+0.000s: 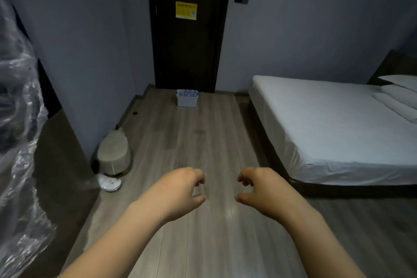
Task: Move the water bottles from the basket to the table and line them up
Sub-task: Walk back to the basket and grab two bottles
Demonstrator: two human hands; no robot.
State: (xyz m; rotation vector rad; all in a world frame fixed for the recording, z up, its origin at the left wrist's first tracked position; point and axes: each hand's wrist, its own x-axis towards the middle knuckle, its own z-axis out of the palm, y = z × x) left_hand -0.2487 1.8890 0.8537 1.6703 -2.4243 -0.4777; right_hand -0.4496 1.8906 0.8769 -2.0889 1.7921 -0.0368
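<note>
A white basket point(186, 101) stands on the wooden floor at the far end of the room, in front of a dark door. The tops of several water bottles point(187, 92) with blue labels show above its rim. My left hand point(180, 189) and my right hand point(261, 187) are stretched out side by side over the floor, far short of the basket. The fingers of both hang loosely curled and hold nothing. A dark wooden table point(56, 160) runs along the left edge of the view.
Crumpled clear plastic point(15, 142) lies on the table's left part. A beige bin point(114, 153) and a white round device point(110, 184) sit on the floor by the table. A bed point(327, 124) with white sheets fills the right side. Open floor point(191, 142) leads to the basket.
</note>
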